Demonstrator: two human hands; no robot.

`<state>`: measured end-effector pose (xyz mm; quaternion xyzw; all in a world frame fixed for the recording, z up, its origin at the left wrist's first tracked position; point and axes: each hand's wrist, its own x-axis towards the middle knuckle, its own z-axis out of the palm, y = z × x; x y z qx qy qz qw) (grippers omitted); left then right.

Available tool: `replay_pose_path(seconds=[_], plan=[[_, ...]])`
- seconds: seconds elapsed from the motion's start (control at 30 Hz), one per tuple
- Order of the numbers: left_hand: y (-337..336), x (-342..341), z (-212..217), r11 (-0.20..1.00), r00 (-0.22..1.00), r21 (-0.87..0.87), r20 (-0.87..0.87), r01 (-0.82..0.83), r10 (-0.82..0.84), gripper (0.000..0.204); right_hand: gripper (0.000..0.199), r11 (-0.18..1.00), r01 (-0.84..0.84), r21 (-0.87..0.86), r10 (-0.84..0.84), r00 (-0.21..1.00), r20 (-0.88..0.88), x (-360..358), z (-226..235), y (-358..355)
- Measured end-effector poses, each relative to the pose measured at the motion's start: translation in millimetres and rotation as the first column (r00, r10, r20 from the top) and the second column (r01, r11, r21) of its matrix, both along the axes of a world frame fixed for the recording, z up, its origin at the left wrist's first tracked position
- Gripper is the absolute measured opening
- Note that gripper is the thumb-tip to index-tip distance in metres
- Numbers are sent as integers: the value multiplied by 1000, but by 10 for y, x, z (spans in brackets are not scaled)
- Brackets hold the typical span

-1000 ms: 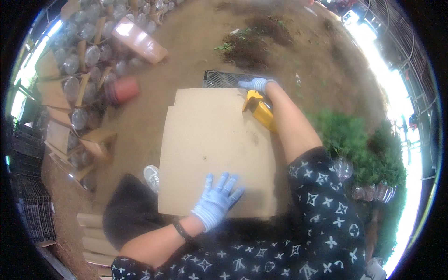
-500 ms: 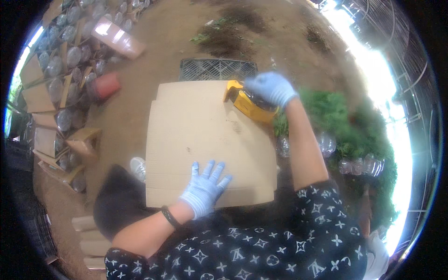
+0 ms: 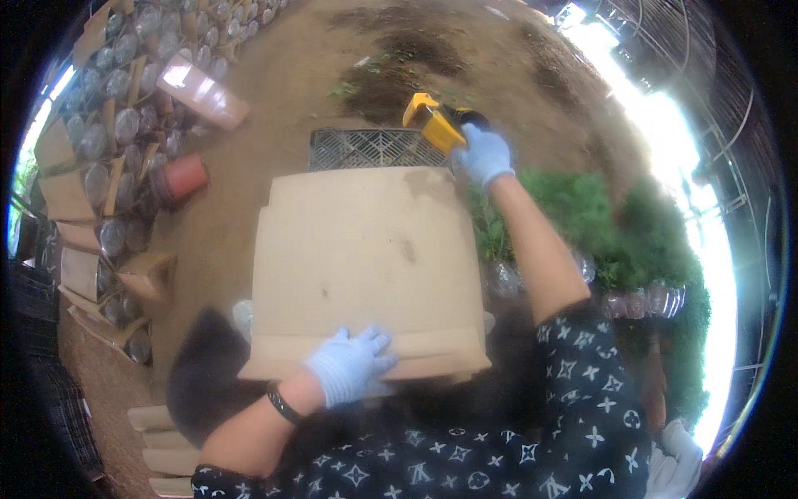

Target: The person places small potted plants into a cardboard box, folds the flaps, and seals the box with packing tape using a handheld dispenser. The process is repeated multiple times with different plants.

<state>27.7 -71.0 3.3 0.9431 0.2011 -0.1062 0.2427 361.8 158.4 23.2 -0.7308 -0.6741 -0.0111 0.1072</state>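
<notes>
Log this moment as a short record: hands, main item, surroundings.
Left hand: gloved, on the cardboard's near edge
Right hand: gloved, gripping a yellow-and-black tool
Main item: cardboard, creased near its lower edge
Beyond it: dark plastic crate
Left side: red pot, clear containers
Right side: green plants

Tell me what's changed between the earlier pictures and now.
The right grip has carried the yellow tool away from the person, from over the cardboard's far right part to past its far edge, near the dark slotted crate. The left grip has come closer to the near edge, where a strip now bends along a crease. The tool is still held; the red pot lies as before.
</notes>
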Motion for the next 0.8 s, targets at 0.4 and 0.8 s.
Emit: replay_pose_path(seconds=[0.4, 0.8], plan=[[-11, -106, 23, 998, 995, -63, 100, -7, 13, 28, 41, 900, -59, -432, 114, 988, 102, 311, -1200, 1216], [144, -33, -43, 948, 952, -135, 68, -288, 298, 17, 25, 835, -86, -544, -179, 891, -416, 689, 272, -1356]])
